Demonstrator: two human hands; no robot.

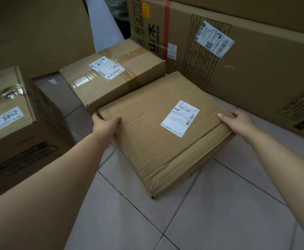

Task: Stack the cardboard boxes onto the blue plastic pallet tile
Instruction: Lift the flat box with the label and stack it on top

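Observation:
A flat, creased cardboard box (pixel 158 134) with a white shipping label lies on the tiled floor in the middle of the head view. My left hand (pixel 104 123) grips its left corner, thumb on top. My right hand (pixel 237 123) holds its right corner, thumb over the top edge. Just behind it rests a second taped box (pixel 111 76) with a white label. No blue pallet tile is in view.
A taller box marked 5842 (pixel 10 123) stands at the left. A very large printed carton (pixel 237 65) fills the right and back. Another big carton (pixel 35 33) rises at the back left. Pale floor tiles (pixel 210 213) lie in front.

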